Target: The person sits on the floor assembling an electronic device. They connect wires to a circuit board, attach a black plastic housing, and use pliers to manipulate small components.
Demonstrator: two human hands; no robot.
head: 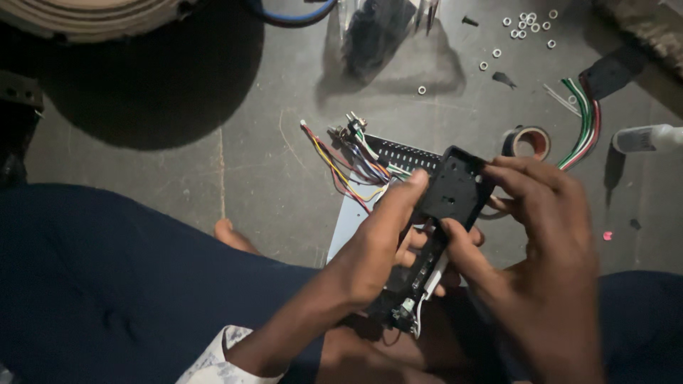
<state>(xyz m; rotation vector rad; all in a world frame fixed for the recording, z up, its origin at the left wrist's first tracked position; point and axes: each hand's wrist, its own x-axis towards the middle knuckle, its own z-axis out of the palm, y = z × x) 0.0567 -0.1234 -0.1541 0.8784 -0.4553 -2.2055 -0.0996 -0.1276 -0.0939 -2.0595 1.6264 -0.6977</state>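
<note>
Floor (284, 178): grey concrete, dimly lit; the person sits on it, dark blue trouser legs (107, 284) filling the lower left, one toe (226, 231) showing at the fabric's edge.
Plate (356, 213): a pale metal sheet lying flat on the floor under the hands, only its left part showing.
Left hand (377, 245): grip closed on the black plastic part, thumb stretched up along its left edge, fingers curled behind it.
Right hand (548, 235): grip closed on the same part from the right, thumb pressed on its front face, fingers wrapped over the top right corner.
Black plastic part (452, 188): a flat moulded cover, matt black with small holes and a raised rim, held tilted above the plate, between both hands.
Circuit strip (416, 277): a narrow dark board running down from the cover towards the lap, partly hidden by the fingers.
Wires (348, 171): a loose bundle of red, yellow, purple and white, fanning up and left from the assembly to small connectors (348, 129) on the floor.
Progress: judged from this view, the assembly is open and mid-handling; the wires lie unconnected at their far ends, and whether the cover is seated cannot be told.
Tape roll (530, 142): just beyond the right hand's fingers.
Nuts (526, 25): small silvery rings scattered at the top right, unused.
</note>
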